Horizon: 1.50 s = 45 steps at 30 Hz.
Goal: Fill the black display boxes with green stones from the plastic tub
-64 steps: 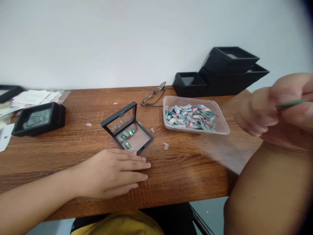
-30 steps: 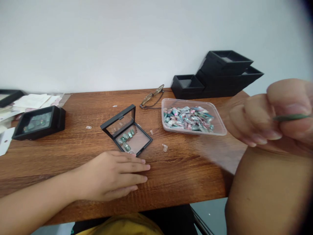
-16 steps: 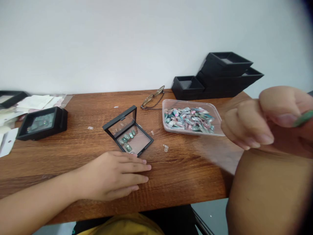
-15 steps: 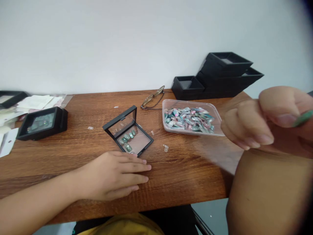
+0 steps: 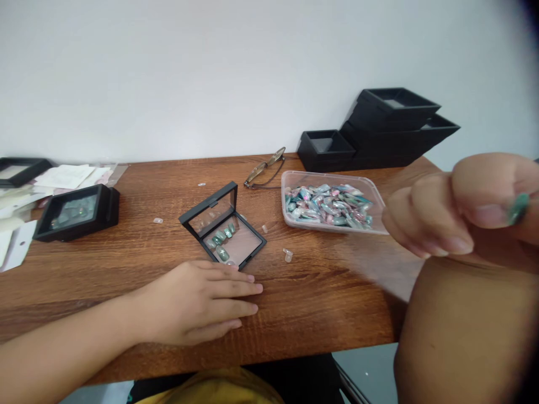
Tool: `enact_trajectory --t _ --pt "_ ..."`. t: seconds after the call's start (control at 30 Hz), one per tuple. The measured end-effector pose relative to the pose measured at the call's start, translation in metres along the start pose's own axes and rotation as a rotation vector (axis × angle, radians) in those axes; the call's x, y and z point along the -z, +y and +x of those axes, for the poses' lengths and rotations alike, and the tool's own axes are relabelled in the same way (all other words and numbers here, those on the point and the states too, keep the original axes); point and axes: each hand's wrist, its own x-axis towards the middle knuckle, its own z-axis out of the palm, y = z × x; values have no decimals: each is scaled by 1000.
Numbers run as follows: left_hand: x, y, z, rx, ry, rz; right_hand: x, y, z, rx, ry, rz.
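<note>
My left hand [image 5: 206, 303] lies flat on the wooden table with fingers spread, its forefinger side by the near edge of an open black case [image 5: 248, 247]. Several green press-on nails [image 5: 222, 253] sit in that case, beneath its raised clear lid. At the right, raised close to the camera, my right hand [image 5: 467, 207] pinches a small green nail [image 5: 517, 209] between thumb and finger. A clear plastic tub [image 5: 337, 225] full of teal and pink nails stands just left of my right hand.
Black boxes [image 5: 387, 137] are stacked at the back right, with glasses [image 5: 265, 166] beside them. Another black case [image 5: 76, 213] and papers [image 5: 65, 175] lie at the left. Small clear pieces [image 5: 288, 255] are scattered on the table [image 5: 320, 314].
The green nail has turned between the fingers of my right hand. The whole view has shifted slightly, while my left hand keeps its place beside the open case.
</note>
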Motion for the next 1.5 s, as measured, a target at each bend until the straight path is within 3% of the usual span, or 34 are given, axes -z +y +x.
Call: enact_trajectory --t 0.07,0.13,0.5,1.13,1.5 --pt "0 0 0 0 -5 7 -1 0 2 55 -133 -36" --pt "1 0 0 0 -8 12 -2 0 3 91 -173 -55" --pt "1 0 1 -2 -1 7 -9 0 7 88 -101 -62" --pt "2 0 1 5 -8 -4 -13 -3 7 86 -106 -51" --pt "0 0 0 0 -3 2 -10 -3 5 -18 -144 39"
